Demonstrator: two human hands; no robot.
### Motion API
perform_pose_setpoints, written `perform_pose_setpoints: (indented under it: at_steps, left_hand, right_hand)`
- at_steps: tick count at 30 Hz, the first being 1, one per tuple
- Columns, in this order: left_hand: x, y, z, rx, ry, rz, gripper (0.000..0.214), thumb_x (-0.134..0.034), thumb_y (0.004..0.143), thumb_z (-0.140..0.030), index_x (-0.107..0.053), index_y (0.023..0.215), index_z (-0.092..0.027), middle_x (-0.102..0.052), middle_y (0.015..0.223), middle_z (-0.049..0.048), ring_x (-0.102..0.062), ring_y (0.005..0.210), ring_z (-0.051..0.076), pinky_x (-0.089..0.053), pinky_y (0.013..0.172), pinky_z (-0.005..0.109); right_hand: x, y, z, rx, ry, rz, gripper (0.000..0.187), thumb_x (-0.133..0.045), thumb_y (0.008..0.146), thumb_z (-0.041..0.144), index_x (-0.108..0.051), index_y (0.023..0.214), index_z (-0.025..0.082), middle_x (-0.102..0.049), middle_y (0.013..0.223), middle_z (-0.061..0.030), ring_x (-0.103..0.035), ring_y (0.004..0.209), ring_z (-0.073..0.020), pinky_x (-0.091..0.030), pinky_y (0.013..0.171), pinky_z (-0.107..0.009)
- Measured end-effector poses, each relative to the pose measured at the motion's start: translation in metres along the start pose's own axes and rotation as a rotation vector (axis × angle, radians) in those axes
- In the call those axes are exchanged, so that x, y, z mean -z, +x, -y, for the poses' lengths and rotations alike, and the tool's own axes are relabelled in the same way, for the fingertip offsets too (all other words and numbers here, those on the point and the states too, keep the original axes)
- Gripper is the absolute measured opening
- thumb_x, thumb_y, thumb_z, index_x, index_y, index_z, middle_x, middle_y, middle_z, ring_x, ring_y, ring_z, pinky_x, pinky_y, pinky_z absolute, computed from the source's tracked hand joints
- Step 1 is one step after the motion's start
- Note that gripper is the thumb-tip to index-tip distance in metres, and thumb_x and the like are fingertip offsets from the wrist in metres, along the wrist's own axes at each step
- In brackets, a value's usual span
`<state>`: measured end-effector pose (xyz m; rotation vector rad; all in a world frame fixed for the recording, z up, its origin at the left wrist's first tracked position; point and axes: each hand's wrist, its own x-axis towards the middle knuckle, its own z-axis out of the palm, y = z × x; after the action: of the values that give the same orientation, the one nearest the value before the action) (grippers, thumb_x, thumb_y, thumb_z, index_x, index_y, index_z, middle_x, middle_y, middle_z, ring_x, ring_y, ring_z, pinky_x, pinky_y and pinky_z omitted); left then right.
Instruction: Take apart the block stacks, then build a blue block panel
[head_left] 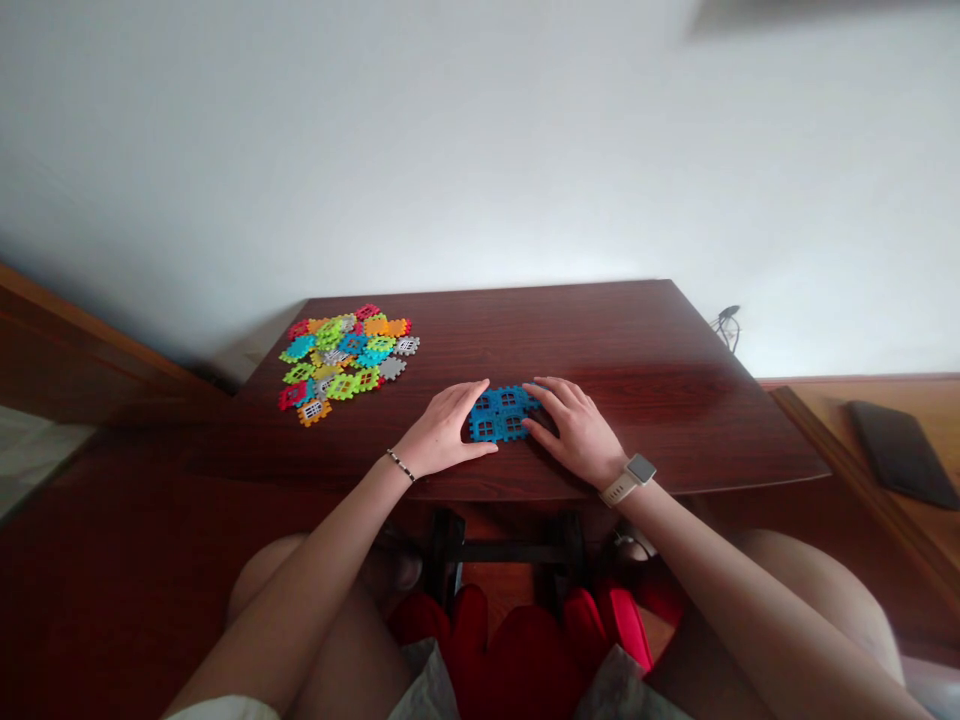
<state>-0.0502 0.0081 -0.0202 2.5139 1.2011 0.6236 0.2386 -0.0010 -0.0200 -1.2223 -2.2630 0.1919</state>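
Note:
A flat panel of joined blue plastic tiles [501, 413] lies on the dark wooden table [645, 380] near its front edge. My left hand [447, 428] rests on the panel's left side with fingers stretched flat. My right hand [574, 428] presses on its right side, fingers also extended. A bracelet is on my left wrist and a watch on my right. A heap of several loose tiles [345, 358] in red, green, orange, grey and blue lies at the table's back left, away from both hands.
A white wall stands right behind the table. A dark flat object [904, 452] lies on a lighter wooden surface to the right. A wooden ledge runs along the left. Under the table are my knees and a red seat.

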Motion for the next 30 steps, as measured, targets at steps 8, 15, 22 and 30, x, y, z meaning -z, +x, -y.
perform_pose_setpoints:
  at_steps: [8,15,22,30]
  left_hand:
    - [0.003,0.004,0.002,-0.061,-0.032,-0.088,0.104,-0.092,0.085,-0.039,-0.032,0.169,-0.028,-0.056,0.158,0.0176,-0.054,0.147,0.037,-0.049,0.122,0.061]
    - [0.023,0.005,-0.006,-0.182,0.121,-0.236,0.103,-0.088,0.088,-0.039,-0.029,0.171,-0.024,-0.056,0.156,0.0193,-0.055,0.145,0.039,-0.048,0.123,0.063]
    - [0.04,0.002,-0.007,-0.216,0.205,-0.344,0.102,-0.086,0.091,-0.043,-0.027,0.172,-0.025,-0.056,0.155,0.0192,-0.056,0.144,0.04,-0.05,0.122,0.062]
    - [0.044,0.001,-0.01,-0.229,0.221,-0.338,0.106,-0.086,0.091,-0.044,-0.023,0.174,-0.026,-0.057,0.155,0.0198,-0.057,0.143,0.04,-0.051,0.121,0.063]
  right_hand:
    - [-0.007,-0.002,-0.008,-0.239,0.003,-0.107,0.059,-0.049,0.11,0.05,-0.049,0.162,0.021,-0.067,0.147,-0.0202,-0.058,0.14,-0.0414,-0.051,0.114,-0.064]
    - [-0.008,-0.001,-0.01,-0.276,0.082,-0.137,0.059,-0.042,0.112,0.051,-0.045,0.162,0.02,-0.071,0.141,-0.019,-0.062,0.137,-0.0396,-0.049,0.116,-0.062]
    - [-0.006,-0.001,-0.008,-0.279,0.098,-0.133,0.057,-0.038,0.114,0.051,-0.049,0.159,0.018,-0.073,0.139,-0.0185,-0.064,0.134,-0.0399,-0.049,0.115,-0.061]
    - [-0.006,-0.001,-0.008,-0.276,0.099,-0.119,0.054,-0.041,0.113,0.05,-0.052,0.157,0.02,-0.073,0.137,-0.0179,-0.064,0.134,-0.0397,-0.049,0.115,-0.063]
